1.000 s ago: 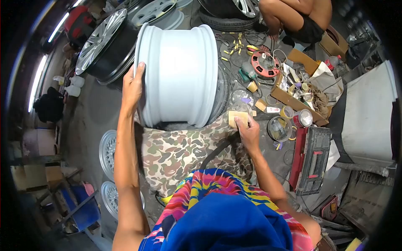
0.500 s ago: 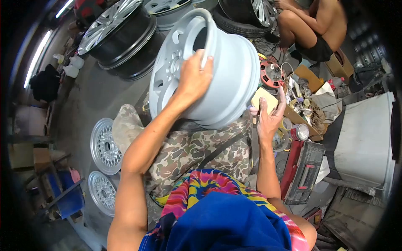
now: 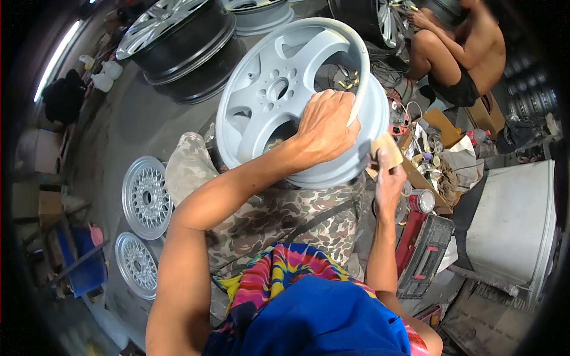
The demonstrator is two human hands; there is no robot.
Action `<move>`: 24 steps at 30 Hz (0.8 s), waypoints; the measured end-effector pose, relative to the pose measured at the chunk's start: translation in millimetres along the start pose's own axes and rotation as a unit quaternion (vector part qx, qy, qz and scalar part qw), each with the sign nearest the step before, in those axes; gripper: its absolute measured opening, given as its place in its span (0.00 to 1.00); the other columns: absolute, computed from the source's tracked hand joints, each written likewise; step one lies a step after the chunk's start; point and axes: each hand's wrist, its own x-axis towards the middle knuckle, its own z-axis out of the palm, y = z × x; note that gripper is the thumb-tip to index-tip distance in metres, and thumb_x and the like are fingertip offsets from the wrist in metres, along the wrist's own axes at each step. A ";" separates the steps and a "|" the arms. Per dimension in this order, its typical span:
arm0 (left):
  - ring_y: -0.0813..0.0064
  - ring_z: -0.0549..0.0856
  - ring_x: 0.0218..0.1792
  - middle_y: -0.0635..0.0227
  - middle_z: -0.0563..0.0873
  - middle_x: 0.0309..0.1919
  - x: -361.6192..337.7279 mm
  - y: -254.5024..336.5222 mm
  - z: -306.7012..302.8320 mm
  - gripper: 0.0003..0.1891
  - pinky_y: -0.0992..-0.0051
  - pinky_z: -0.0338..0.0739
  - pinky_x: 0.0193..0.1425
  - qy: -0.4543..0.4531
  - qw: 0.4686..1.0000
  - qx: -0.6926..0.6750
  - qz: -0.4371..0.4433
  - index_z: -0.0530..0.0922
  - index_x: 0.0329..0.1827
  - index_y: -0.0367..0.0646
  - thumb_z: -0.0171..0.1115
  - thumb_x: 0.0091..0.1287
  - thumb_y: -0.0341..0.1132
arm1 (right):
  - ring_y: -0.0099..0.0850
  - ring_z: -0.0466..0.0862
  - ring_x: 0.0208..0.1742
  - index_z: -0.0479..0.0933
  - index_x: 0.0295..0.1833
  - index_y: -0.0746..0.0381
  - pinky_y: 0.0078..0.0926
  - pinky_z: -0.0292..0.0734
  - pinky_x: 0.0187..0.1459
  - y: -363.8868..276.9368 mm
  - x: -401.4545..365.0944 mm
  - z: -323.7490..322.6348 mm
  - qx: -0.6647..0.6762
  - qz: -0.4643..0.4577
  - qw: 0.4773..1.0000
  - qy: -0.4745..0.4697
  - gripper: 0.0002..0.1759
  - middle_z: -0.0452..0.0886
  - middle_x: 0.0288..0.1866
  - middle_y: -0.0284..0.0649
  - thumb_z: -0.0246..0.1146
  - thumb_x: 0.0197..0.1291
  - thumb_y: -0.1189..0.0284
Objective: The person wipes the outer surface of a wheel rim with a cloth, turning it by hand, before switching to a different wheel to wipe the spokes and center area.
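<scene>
Plainly, left hand (image 3: 328, 126) curls round a matte wheel (image 3: 309, 54), right hand (image 3: 390, 178) pinching a perhaps spongy block (image 3: 390, 144).

wheel rim (image 3: 309, 62) before the lap (image 3: 267, 219) — toolbox (image 3: 426, 258) right, another wheel (image 3: 141, 204) left

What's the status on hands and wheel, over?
Left hand gripping grey alloy wheel by its lip. Right hand holding tan pad by wheel's edge, contact unclear. Wheel tilted, left forearm crossing its lower face.
</scene>
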 end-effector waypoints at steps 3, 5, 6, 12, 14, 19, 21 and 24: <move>0.48 0.81 0.47 0.50 0.84 0.41 -4.1 -9.1 -6.2 0.14 0.51 0.73 0.57 0.007 1.000 -0.002 0.010 0.79 0.47 0.35 0.63 0.65 0.37 | 0.24 0.86 0.36 0.81 0.61 0.70 0.24 0.81 0.39 -32.9 29.7 17.8 0.004 -0.042 0.999 -0.017 0.23 0.88 0.42 0.39 0.59 0.79 0.59; 0.49 0.81 0.47 0.50 0.84 0.41 -6.3 -13.5 -10.0 0.15 0.52 0.73 0.57 0.022 1.000 -0.004 0.017 0.79 0.48 0.34 0.63 0.65 0.38 | 0.25 0.87 0.36 0.82 0.58 0.70 0.25 0.83 0.37 -45.2 64.0 31.4 0.021 -0.113 0.992 -0.043 0.26 0.88 0.41 0.40 0.56 0.80 0.55; 0.50 0.81 0.48 0.51 0.84 0.43 -7.7 -12.5 -12.9 0.16 0.53 0.73 0.58 0.004 1.000 -0.004 0.017 0.80 0.49 0.34 0.63 0.65 0.38 | 0.26 0.87 0.35 0.82 0.56 0.70 0.25 0.83 0.36 -58.3 79.9 36.0 0.012 -0.115 0.991 -0.068 0.27 0.88 0.41 0.41 0.56 0.80 0.53; 0.53 0.80 0.56 0.52 0.84 0.50 -4.0 -37.1 -46.4 0.29 0.57 0.73 0.63 -0.119 0.990 -0.052 0.049 0.80 0.59 0.33 0.63 0.72 0.54 | 0.49 0.90 0.43 0.82 0.50 0.72 0.41 0.84 0.46 -127.9 178.3 71.8 -0.253 -0.182 0.937 -0.155 0.32 0.88 0.38 0.56 0.53 0.78 0.49; 0.54 0.86 0.45 0.53 0.88 0.41 6.2 -66.6 -53.5 0.25 0.60 0.79 0.53 -0.102 0.987 -0.122 0.036 0.87 0.48 0.36 0.60 0.75 0.53 | 0.56 0.89 0.48 0.81 0.50 0.73 0.47 0.83 0.51 -139.3 183.6 88.5 -0.297 -0.252 0.910 -0.140 0.32 0.88 0.40 0.61 0.53 0.77 0.50; 0.53 0.90 0.42 0.52 0.91 0.42 41.3 -192.9 -84.0 0.18 0.61 0.82 0.49 -0.055 0.990 -0.066 -0.111 0.90 0.47 0.42 0.60 0.75 0.48 | 0.61 0.85 0.54 0.80 0.53 0.68 0.55 0.78 0.57 -143.1 173.2 113.3 -0.492 -0.266 0.827 -0.046 0.24 0.85 0.47 0.64 0.57 0.72 0.55; 0.52 0.90 0.49 0.51 0.91 0.46 40.0 -270.2 -80.2 0.17 0.59 0.82 0.54 0.007 0.984 0.064 -0.164 0.90 0.50 0.44 0.60 0.74 0.46 | 0.60 0.84 0.53 0.79 0.52 0.67 0.55 0.78 0.56 -146.9 162.0 112.9 -0.485 -0.263 0.832 -0.047 0.22 0.84 0.49 0.64 0.60 0.70 0.57; 0.45 0.86 0.59 0.48 0.88 0.53 1.8 -363.4 -73.3 0.22 0.54 0.80 0.64 -0.031 0.950 0.090 -0.297 0.87 0.57 0.42 0.61 0.70 0.49 | 0.58 0.85 0.52 0.79 0.50 0.66 0.53 0.79 0.55 -156.3 143.8 114.1 -0.502 -0.271 0.821 0.008 0.19 0.85 0.47 0.63 0.62 0.69 0.59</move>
